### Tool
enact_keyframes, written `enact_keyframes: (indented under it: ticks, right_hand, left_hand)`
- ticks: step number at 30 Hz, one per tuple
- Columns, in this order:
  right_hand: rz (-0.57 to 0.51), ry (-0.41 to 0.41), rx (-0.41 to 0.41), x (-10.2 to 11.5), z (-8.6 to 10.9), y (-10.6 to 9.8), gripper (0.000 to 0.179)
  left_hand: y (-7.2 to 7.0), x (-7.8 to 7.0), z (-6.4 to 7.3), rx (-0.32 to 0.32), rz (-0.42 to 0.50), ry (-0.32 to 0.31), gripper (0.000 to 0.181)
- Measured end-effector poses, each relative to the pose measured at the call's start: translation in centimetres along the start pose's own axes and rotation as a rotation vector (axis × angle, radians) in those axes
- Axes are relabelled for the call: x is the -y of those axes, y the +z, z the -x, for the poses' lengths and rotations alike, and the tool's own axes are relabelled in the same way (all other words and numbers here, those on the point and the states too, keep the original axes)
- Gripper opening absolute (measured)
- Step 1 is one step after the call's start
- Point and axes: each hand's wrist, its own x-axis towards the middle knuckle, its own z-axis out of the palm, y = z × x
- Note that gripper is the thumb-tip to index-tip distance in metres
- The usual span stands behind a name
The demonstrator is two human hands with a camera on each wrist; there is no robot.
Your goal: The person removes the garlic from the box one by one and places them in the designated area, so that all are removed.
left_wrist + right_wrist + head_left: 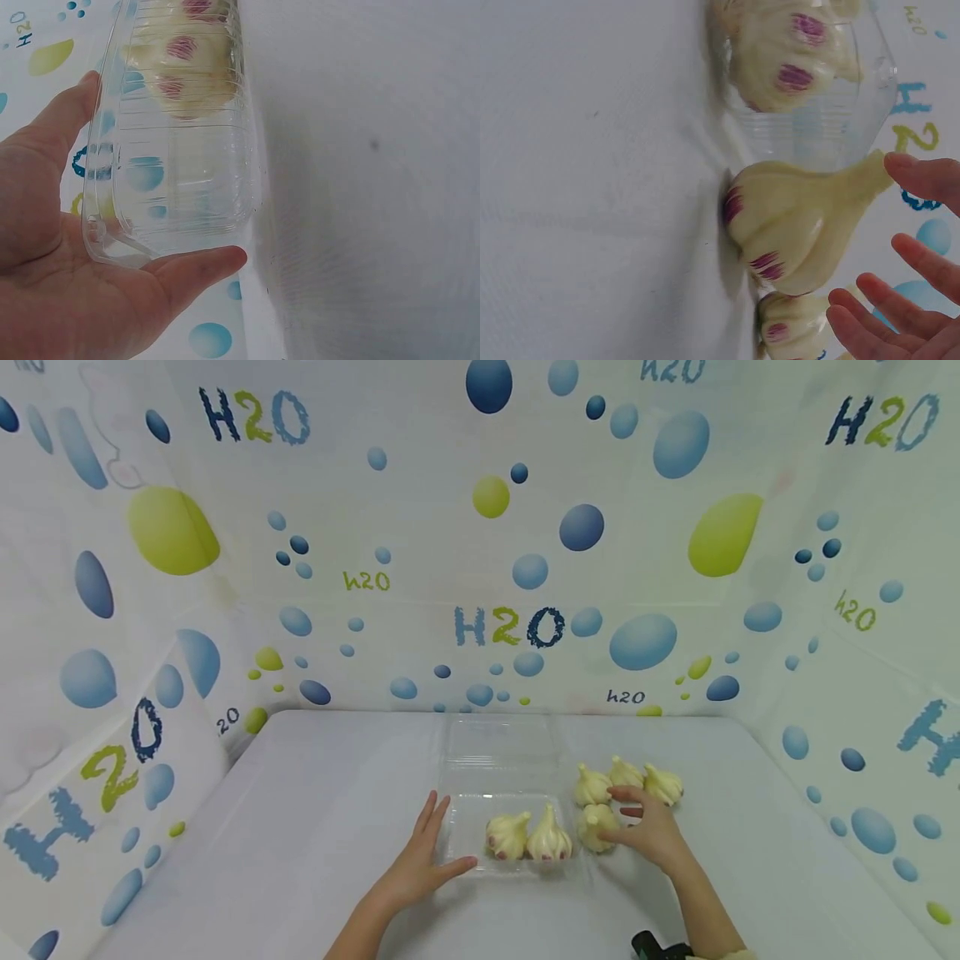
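Observation:
A clear plastic clamshell box [467,831] lies with its lid [501,743] folded back. Inside, toward its right side, sit two garlic bulbs [507,837] [550,837]. My left hand [408,870] is at the box's left front corner, fingers straight and thumb spread along the front wall, also seen in the left wrist view [67,277]. To the right of the box stands a garlic bulb [596,828]; my right hand [658,837] is beside it, fingers apart. In the right wrist view one fingertip meets the tip of this bulb's stem [870,166]; whether they touch, I cannot tell.
Behind the right hand three more garlic bulbs [592,785] [625,772] [663,785] stand close together. A white cloth covers the table [315,827]. Printed sheets with blue and green drops [420,527] hang around it. A black object [656,946] shows near the right wrist.

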Motion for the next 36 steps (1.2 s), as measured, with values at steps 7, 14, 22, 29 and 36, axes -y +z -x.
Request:
enact_keyframes:
  ticks: [7, 14, 22, 29, 36]
  right_hand:
    - [-0.029, -0.044, -0.058, 1.0, 0.1, 0.3, 0.06]
    - [-0.157, -0.106, -0.101, 1.6, 0.2, 1.3, 0.054]
    - [-0.248, -0.123, -0.056, 2.7, 0.0, 2.7, 0.052]
    - [-0.305, -0.124, 0.003, 3.8, 0.0, 4.3, 0.051]
    - [-0.342, -0.118, 0.028, 4.5, 0.0, 5.4, 0.05]
  left_hand:
    - [0.0, 0.2, 0.0, -0.001, 0.004, 0.006, 0.093]
    - [0.1, 0.3, 0.1, -0.009, 0.001, 0.004, 0.093]
    - [0.1, 0.3, 0.0, -0.01, -0.004, 0.003, 0.093]
    - [-0.1, 0.3, 0.0, -0.004, 0.003, -0.002, 0.094]
    - [0.1, 0.4, 0.0, -0.007, 0.008, 0.01, 0.094]
